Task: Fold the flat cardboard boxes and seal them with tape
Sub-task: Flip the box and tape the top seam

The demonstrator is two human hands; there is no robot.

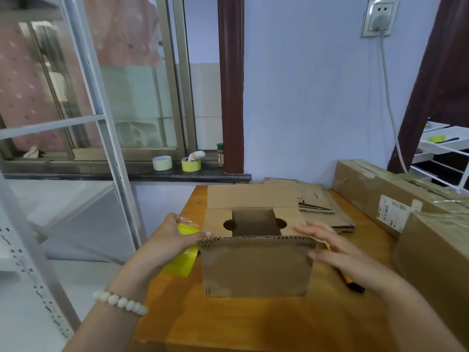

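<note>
Standing near the middle of the orange-brown wooden table (228, 323), the small brown corrugated cardboard box (256, 268) is already sitting opened up into shape. Its two short side flaps are lying folded inward, while the near long flap is pointing up toward the camera and the far one is leaning back. No tape is showing on this end, so closing the long flaps and sealing the seam appear to be what is left. The left hand (172, 237) is curling round a bright yellow roll of tape (186, 229), with a loose strip hanging below it just beside the box's left wall. The right hand (340, 252) is reaching in with straight fingers against the near flap's right end, gripping nothing. A yellow-and-black pen-like tool (351, 284) is lying on the table under that hand. Behind the box, a stack of flat cardboard blanks (322, 209) is waiting unfolded, so most of the task looks undone.
</note>
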